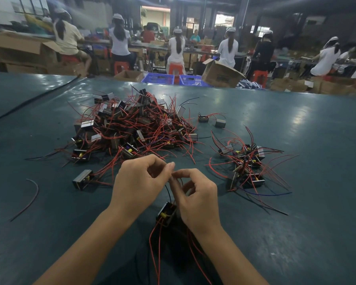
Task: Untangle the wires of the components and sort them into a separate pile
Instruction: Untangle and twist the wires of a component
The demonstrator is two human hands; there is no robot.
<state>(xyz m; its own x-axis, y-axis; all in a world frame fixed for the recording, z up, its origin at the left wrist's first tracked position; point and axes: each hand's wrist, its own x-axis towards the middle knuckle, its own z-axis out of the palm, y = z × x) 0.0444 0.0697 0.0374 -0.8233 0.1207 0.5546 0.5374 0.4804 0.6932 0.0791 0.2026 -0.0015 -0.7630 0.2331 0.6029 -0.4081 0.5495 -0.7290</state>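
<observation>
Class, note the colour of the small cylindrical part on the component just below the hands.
Yellow; the cylindrical part on the component shows best in the head view.

Two blue crates [158,78] sit beside an open cardboard box [220,76].

One view only: head-worn wide-angle camera, facing forward and tilted down, close over the counter [49,233], which fills the lower frame; seated workers [119,43] far off along the top.

Big tangled pile [130,124] left; small pile [247,163] right; lone component [166,212] nearest.
</observation>
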